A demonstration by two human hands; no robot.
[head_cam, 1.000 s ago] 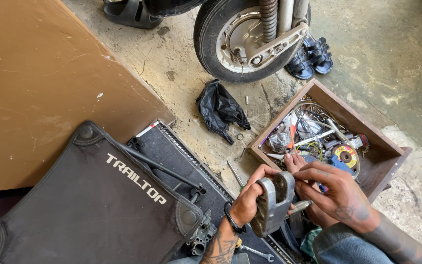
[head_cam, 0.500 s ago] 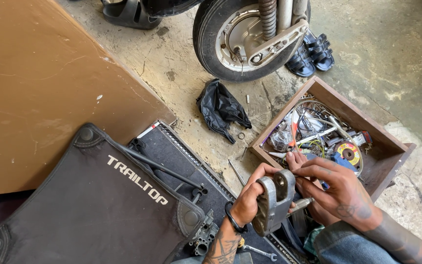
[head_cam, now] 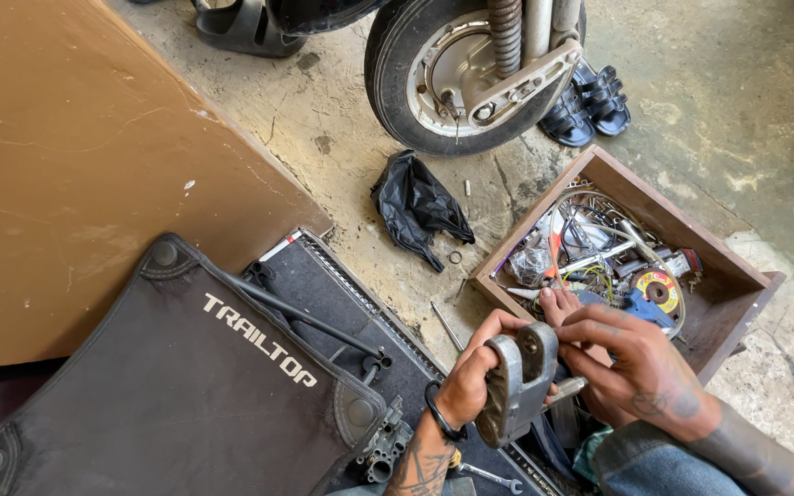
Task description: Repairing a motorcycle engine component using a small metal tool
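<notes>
Gripping a grey metal bracket (head_cam: pixel 516 390), the left hand (head_cam: pixel 470 377) wraps its edge while the right hand (head_cam: pixel 631 363) pinches beside it; it looks heavy, stiff, best held by its thick body.

Dull grey cast-metal part (head_cam: pixel 518 386), rough wooden box (head_cam: pixel 726 303), matt black fabric case (head_cam: pixel 140 404), crumpled glossy plastic bag (head_cam: pixel 415 207)

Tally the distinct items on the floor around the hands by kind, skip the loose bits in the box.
Grey metal casting, held by left hand and right hand: 1
Wooden box of parts: 1
Black plastic bag: 1
Black sandals: 2
Wheel: 1
Black folded case: 1
Combination spanner: 1
Total: 8
</notes>
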